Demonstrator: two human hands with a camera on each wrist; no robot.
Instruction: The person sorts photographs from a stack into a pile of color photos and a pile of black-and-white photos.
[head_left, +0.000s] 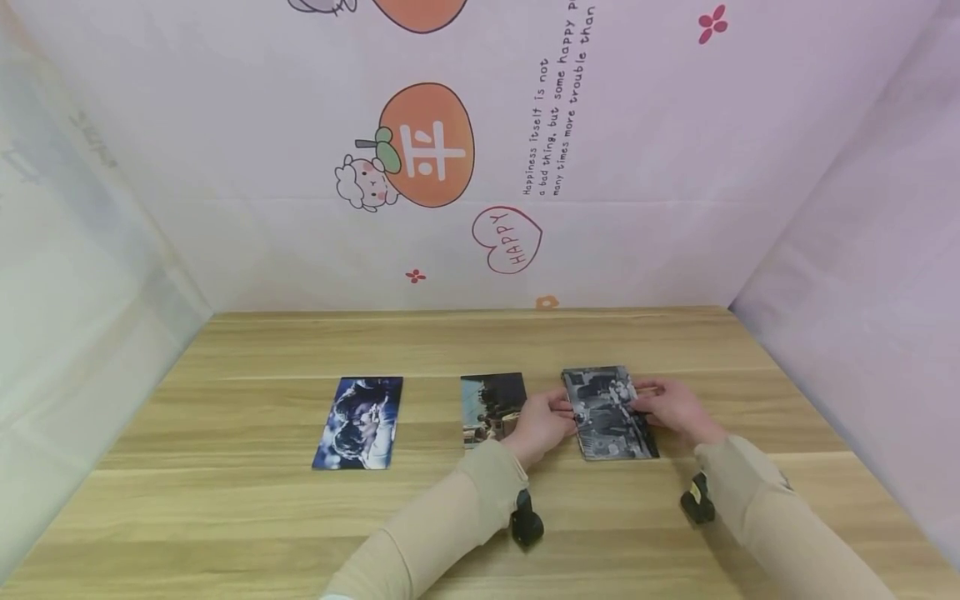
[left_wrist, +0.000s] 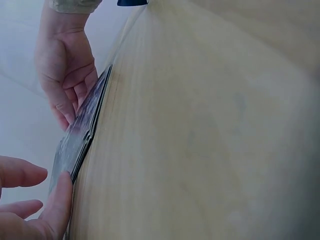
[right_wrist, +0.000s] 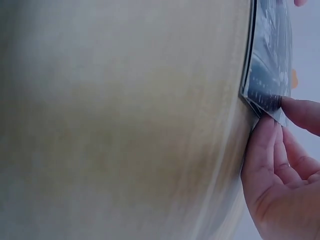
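A small stack of black-and-white photo cards (head_left: 606, 421) lies at the right of the wooden table. My right hand (head_left: 673, 408) pinches its right edge, thumb on the top face and fingers at the underside; the right wrist view shows the thumb (right_wrist: 302, 114) on the glossy surface near a corner. On the stack's left side, my left hand (head_left: 542, 425) touches the edge with a fingertip, its other visible fingers apart from the cards. Just left of that hand lies a color photo card (head_left: 487, 400), partly hidden by the hand.
Farther left lies a blue-toned photo card (head_left: 360, 423) on the wooden table (head_left: 247, 500). A white printed backdrop (head_left: 622, 250) rises at the table's far edge, with pale side panels at left and right. Black devices (head_left: 527, 527) sit at both wrists.
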